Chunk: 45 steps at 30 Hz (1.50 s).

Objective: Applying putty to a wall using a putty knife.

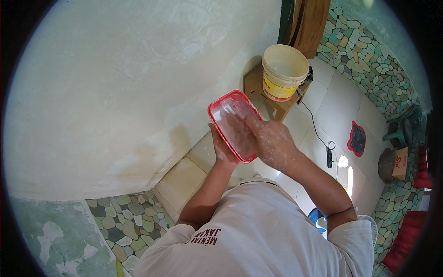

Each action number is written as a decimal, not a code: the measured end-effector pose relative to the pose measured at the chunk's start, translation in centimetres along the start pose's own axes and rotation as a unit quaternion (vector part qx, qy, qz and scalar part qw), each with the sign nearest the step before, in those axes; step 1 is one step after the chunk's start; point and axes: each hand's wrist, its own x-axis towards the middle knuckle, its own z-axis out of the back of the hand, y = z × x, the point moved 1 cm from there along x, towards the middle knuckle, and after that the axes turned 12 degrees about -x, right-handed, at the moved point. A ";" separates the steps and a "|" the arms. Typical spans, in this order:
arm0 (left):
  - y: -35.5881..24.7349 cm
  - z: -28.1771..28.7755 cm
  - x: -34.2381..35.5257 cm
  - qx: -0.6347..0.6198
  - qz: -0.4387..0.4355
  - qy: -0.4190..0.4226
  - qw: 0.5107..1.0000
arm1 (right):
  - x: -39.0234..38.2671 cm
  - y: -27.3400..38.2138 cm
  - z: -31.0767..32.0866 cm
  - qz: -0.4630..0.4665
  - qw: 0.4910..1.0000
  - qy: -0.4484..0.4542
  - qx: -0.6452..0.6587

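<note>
In front of my chest is a red rectangular plastic tray [235, 125], tilted, with whitish wet residue on its inside. My left hand [224, 148] grips it from below along its left side, fingers under the rim. My right hand [275, 144], spotted with white splashes, is closed at the tray's right side, its thumb over the edge. Whatever its fingers hold inside the tray is hard to make out; a brownish blurred patch there may be a reflection. A pale plastered wall [129, 92] with damp-looking patches stands on the left.
A cream bucket [284, 69] with a yellow label stands on a small wooden stool [254, 87]. A dark cable runs across the tiles to a power strip [329, 158]. Farther right lie a red-edged dark mat [356, 139] and a cardboard box [400, 163]. Pebble-patterned flooring [131, 217] borders the tiles.
</note>
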 end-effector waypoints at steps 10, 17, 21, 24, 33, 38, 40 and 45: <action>0.4 0.7 -0.3 0.007 0.036 -0.035 0.999 | 1.3 -0.7 0.4 0.102 0.990 0.003 0.101; 0.4 0.2 -0.1 0.046 0.026 -0.011 0.999 | 1.3 -0.7 2.3 0.025 0.985 0.049 0.161; 0.3 0.8 -0.7 -0.004 0.038 -0.043 0.998 | 1.6 -0.5 0.0 0.041 0.996 0.019 0.074; 0.2 0.7 -0.9 -0.015 0.045 -0.032 0.998 | 1.7 -0.4 -0.4 0.033 0.999 0.034 -0.001; 0.2 -0.2 -1.1 -0.008 -0.004 -0.048 0.999 | 0.9 -0.2 1.2 0.010 0.995 -0.018 -0.095; 1.0 0.5 -1.2 -0.003 -0.002 -0.001 1.000 | -0.1 0.4 -0.1 -0.001 0.996 0.002 -0.095; 1.3 0.7 -1.2 -0.012 0.000 0.009 1.000 | 0.1 0.4 -1.3 0.018 0.997 0.039 -0.058; 0.9 3.6 -1.5 0.016 0.002 -0.136 0.991 | 0.0 1.0 -1.9 0.043 0.996 -0.004 0.072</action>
